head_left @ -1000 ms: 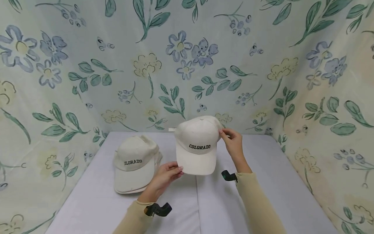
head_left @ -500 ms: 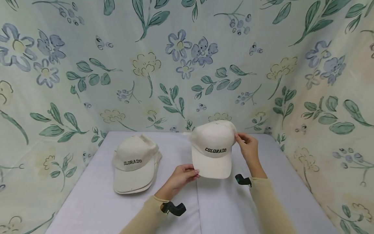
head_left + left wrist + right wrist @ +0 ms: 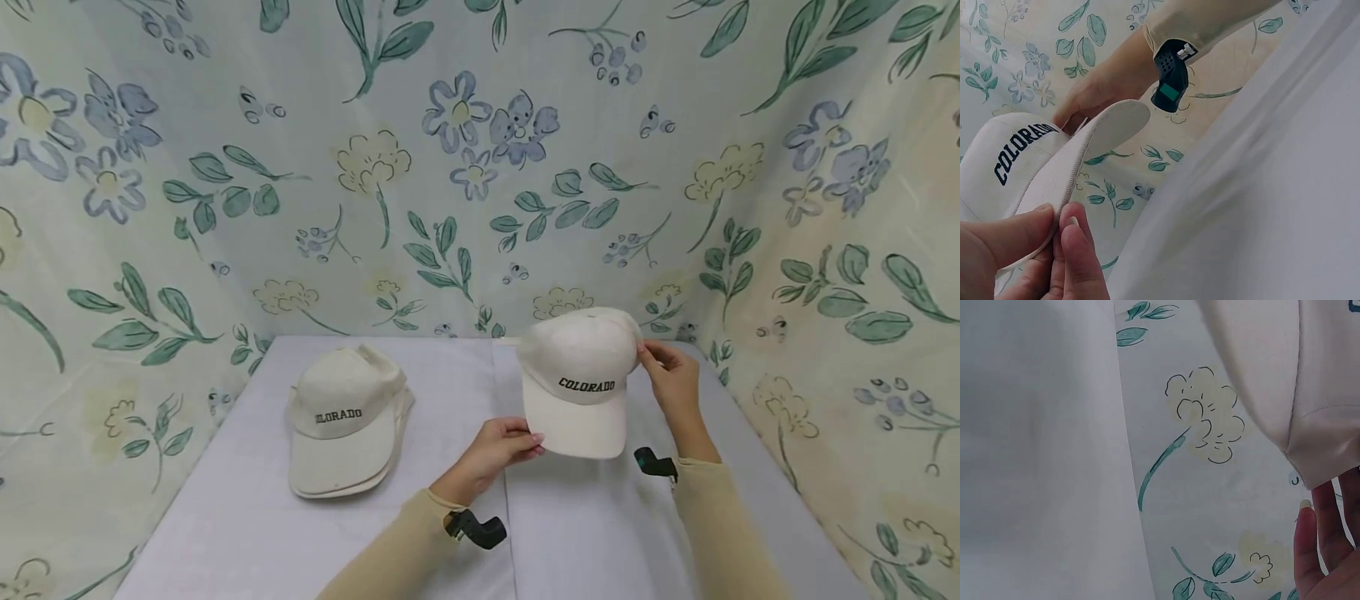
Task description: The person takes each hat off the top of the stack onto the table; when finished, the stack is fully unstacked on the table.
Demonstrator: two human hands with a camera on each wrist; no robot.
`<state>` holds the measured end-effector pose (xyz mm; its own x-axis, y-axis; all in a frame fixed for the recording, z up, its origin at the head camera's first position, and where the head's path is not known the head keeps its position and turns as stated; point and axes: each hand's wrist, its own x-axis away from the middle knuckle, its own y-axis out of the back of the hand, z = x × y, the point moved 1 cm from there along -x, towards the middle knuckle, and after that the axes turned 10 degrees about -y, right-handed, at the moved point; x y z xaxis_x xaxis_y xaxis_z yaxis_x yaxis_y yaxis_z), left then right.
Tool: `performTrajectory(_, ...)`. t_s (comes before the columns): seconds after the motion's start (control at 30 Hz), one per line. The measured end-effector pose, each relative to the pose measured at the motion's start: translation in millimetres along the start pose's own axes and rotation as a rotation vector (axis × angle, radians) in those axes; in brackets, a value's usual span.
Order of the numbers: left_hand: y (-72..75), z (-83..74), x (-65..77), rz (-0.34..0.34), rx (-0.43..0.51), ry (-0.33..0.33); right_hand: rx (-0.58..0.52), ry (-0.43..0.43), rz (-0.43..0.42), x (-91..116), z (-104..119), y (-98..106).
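Observation:
A cream baseball cap (image 3: 577, 354) with "COLORADO" in dark letters is held up above the right half of the table, its brim towards me. My left hand (image 3: 489, 457) pinches the brim's left corner; in the left wrist view the thumb lies on top of the brim (image 3: 1100, 134) and the fingers beneath. At the cap's right side, my right hand (image 3: 673, 387) holds the edge of the crown. Only part of that hand and the cap's lower edge (image 3: 1325, 453) show in the right wrist view. The cap's back is mostly hidden.
On the left of the table stands a stack of similar cream caps (image 3: 345, 450), brims towards me. A white cloth (image 3: 420, 383) with a crease down the middle covers the table. Floral curtains (image 3: 480, 233) enclose the back and both sides.
Both hands have carried the cap to the right across the table, keeping their holds on brim and crown. The stack of caps on the left stays in place.

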<state>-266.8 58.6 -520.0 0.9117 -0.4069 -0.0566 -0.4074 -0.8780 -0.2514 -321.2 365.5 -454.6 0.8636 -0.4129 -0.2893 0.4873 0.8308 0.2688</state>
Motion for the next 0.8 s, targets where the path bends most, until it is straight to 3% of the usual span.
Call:
performTrajectory(0.47,-42.4,6.3,-21.3,0.078,-0.035,0.016,0.052,-0.06,-0.07,-12,-22,44)
performTrajectory(0.8,-62.9,13.9,-36.5,0.111,-0.062,0.052,0.079,-0.075,-0.111,-15,-37,68)
